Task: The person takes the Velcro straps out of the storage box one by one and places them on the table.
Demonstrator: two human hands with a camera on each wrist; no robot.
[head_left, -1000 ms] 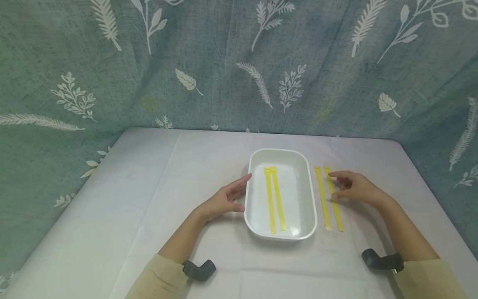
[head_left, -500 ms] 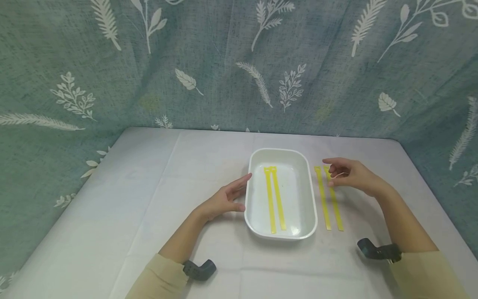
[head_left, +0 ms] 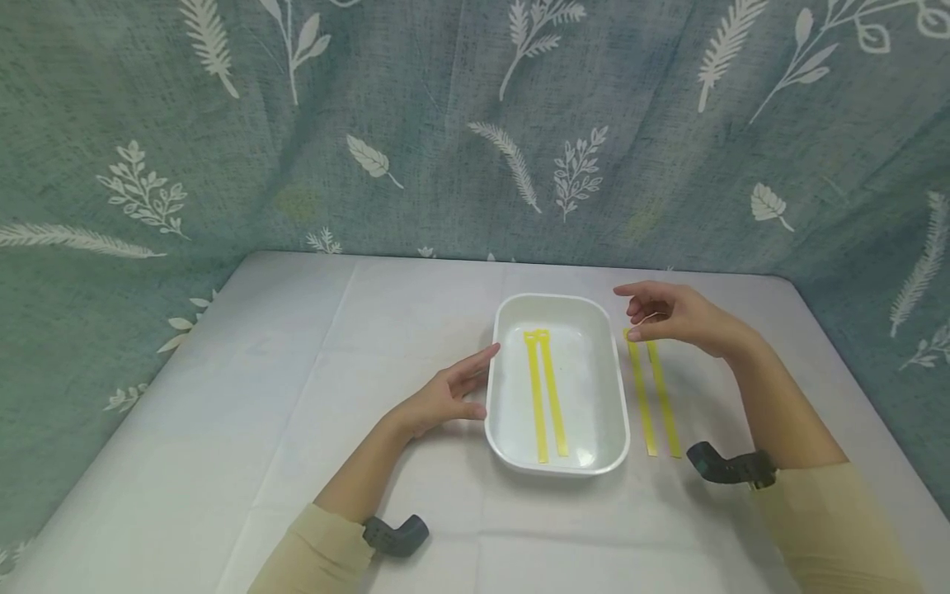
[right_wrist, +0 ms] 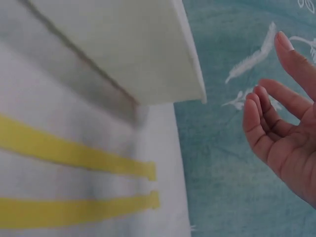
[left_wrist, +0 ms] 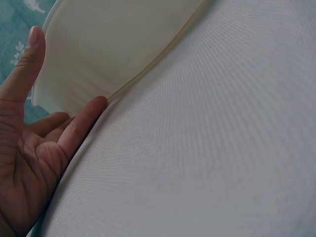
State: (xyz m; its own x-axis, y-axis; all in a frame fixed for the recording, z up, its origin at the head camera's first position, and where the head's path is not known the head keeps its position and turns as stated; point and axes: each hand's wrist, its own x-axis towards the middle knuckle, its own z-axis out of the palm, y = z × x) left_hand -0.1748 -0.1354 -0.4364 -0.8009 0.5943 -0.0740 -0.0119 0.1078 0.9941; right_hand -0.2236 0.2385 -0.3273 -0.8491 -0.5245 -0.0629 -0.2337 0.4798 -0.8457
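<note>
A white rectangular tray (head_left: 594, 388) stands on the table, holding two flat yellow straps (head_left: 538, 404) with small slotted heads. My left hand (head_left: 439, 403) touches the tray's left side with extended fingers; in the left wrist view a fingertip rests against the tray wall (left_wrist: 123, 44). Right of the tray lie two more yellow straps (head_left: 641, 404), roughly side by side. Over their far ends hovers my right hand (head_left: 679, 313), covering part of the heads. In the right wrist view its loosely bent fingers (right_wrist: 253, 123) hold nothing, apart from the straps (right_wrist: 98, 158).
A white cloth (head_left: 356, 330) covers the table. Behind it hangs a blue-green curtain (head_left: 445, 99) with white leaf patterns. Dark wrist devices (head_left: 397, 536) sit on both forearms, below beige sleeves.
My right hand has risen off the outer strap and moved up and left toward the tray's far right corner. The left hand, tray and straps have stayed in place.
</note>
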